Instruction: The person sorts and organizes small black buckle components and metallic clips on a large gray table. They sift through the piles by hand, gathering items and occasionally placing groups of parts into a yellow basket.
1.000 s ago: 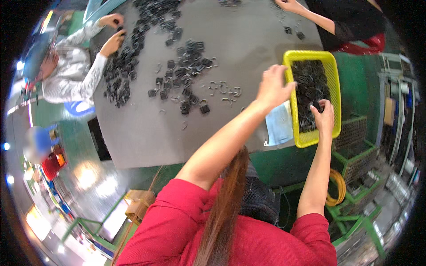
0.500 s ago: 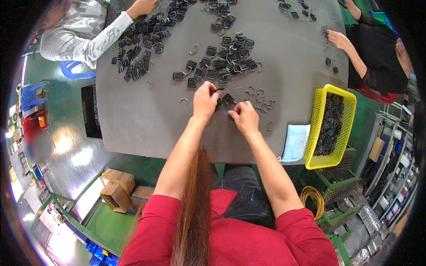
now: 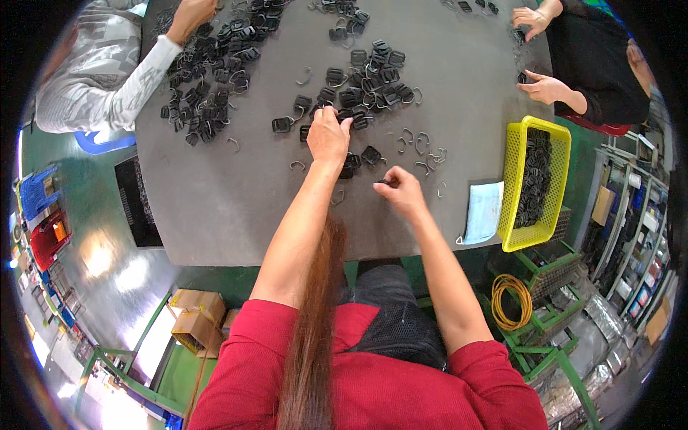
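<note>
My left hand point(image 3: 329, 136) is at the near edge of a pile of black square buckle-like pieces point(image 3: 351, 97), some with bent wire hooks. Its thumb stands apart from the fingers, whose tips are partly hidden among the pieces. Closer to me on the right, my right hand point(image 3: 403, 192) is closed in a pinch on a small black piece point(image 3: 383, 182), mostly covered by the fingers. Between the hands lie a black buckle point(image 3: 371, 155) with a hook and another dark buckle point(image 3: 350, 166). Loose wire hooks point(image 3: 423, 143) are scattered to the right.
A yellow basket point(image 3: 512, 183) full of dark parts stands at the table's right edge, beside a light blue face mask point(image 3: 482, 213). A co-worker's hand point(image 3: 192, 18) works over a larger pile point(image 3: 215, 79) at far left. Another co-worker's hands point(image 3: 543, 87) handle pieces at far right.
My left hand has moved forward from beside my right hand to the pile. My right hand has shifted slightly right. The right co-worker now has two hands over the table.
</note>
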`<state>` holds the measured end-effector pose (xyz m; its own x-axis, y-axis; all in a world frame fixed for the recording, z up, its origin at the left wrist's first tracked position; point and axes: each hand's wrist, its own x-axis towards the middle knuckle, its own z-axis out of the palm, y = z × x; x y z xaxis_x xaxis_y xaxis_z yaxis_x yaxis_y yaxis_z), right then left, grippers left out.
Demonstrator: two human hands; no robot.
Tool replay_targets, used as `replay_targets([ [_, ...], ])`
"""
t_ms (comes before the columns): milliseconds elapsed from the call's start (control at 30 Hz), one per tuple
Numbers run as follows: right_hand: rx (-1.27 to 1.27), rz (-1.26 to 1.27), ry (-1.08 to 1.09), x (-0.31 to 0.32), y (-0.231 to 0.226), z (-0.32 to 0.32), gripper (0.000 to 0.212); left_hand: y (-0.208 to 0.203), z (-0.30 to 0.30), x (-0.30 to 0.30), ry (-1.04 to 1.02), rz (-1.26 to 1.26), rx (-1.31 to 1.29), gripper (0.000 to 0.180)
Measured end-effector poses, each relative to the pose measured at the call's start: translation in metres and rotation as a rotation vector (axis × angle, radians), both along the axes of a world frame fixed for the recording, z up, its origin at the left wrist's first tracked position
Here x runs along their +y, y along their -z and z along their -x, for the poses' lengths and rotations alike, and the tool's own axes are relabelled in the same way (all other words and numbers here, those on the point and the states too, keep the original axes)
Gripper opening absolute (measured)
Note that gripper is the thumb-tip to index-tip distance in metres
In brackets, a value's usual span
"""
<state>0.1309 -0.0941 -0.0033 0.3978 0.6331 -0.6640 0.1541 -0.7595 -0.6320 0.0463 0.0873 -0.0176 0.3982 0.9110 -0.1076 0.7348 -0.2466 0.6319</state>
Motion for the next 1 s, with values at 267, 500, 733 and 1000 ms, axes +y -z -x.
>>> replay_targets([
  [267,-0.136,-0.065,0.026,0.048,-0.017,-0.038,0.034,-0.067,0.069,0.03,-0.053,1.232,-0.836,0.016],
  [500,0.364,-0.137,0.109,0.055,-0.021,-0.044,0.023,-0.034,0.086,-0.019,-0.183,0.885,-0.335,0.017],
  [733,0.541,-0.213,0.143,0.048,-0.03,-0.045,0.024,-0.023,0.059,-0.083,-0.126,0.204,0.22,0.04],
  [1000,-0.422,-0.124,-0.4,0.078,-0.008,0.007,0.033,-0.04,0.102,-0.041,-0.255,1.149,-0.425,0.024],
])
